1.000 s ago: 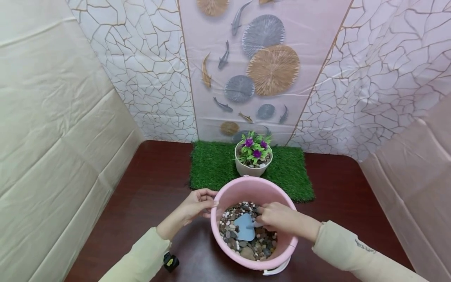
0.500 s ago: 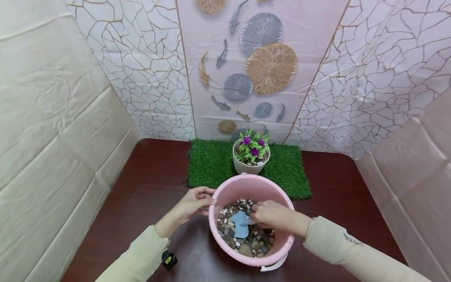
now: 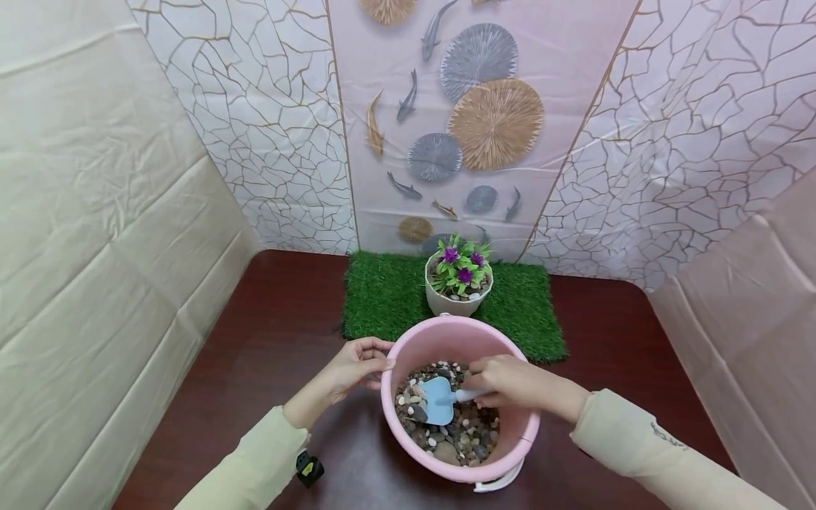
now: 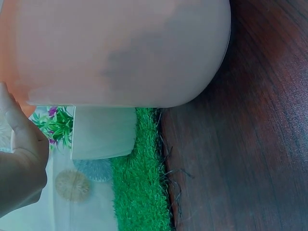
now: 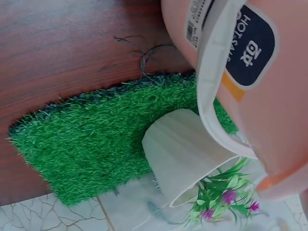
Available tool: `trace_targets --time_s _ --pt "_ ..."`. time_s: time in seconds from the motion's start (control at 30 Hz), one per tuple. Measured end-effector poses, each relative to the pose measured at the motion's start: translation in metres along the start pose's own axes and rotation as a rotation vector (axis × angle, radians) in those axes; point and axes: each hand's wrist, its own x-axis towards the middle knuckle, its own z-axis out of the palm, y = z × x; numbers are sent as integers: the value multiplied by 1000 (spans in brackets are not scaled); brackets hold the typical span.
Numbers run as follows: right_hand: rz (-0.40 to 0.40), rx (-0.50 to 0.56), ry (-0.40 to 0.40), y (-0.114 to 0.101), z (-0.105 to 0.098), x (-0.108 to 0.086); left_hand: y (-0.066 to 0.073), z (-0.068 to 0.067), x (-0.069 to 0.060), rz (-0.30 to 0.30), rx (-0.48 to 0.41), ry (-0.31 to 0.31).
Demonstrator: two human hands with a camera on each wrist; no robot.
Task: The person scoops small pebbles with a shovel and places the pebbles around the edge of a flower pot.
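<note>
A pink bucket [image 3: 408, 450] with pebbles [image 3: 446, 451] covering its floor stands on the dark table. My left hand [image 3: 354, 367] grips the bucket's left rim, thumb on the inner side and fingers outside. Inside the bucket, my right hand [image 3: 506, 382] holds the pale handle of a small blue hand shovel [image 3: 438, 401]. The shovel's blade lies at the pebbles, with a few stones by its left edge. In the left wrist view the left hand [image 4: 24, 154] shows beside the bucket wall [image 4: 144, 48]. The right wrist view shows the bucket's outside and its white handle [image 5: 207, 91].
Behind the bucket, a white pot with purple flowers [image 3: 459, 283] stands on a green turf mat [image 3: 382, 297]. A small black object [image 3: 309, 469] appears beside the left sleeve. Fabric walls enclose the table [image 3: 274, 319] at the back and sides.
The right hand has shifted slightly right and up, turning the shovel so more of its handle shows. The left hand keeps its grip on the rim.
</note>
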Motion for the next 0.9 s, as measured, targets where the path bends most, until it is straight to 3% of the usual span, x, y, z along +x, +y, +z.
trace_targets --time_s 0.4,0.7,0.9 --pt "62 88 72 0 -11 -8 3 1 -2 -10 7 0" --pt "171 88 85 -1 -22 -13 2 2 -1 -6 2 3" --pt "197 83 90 0 -29 -16 0 2 -1 8 -4 1"
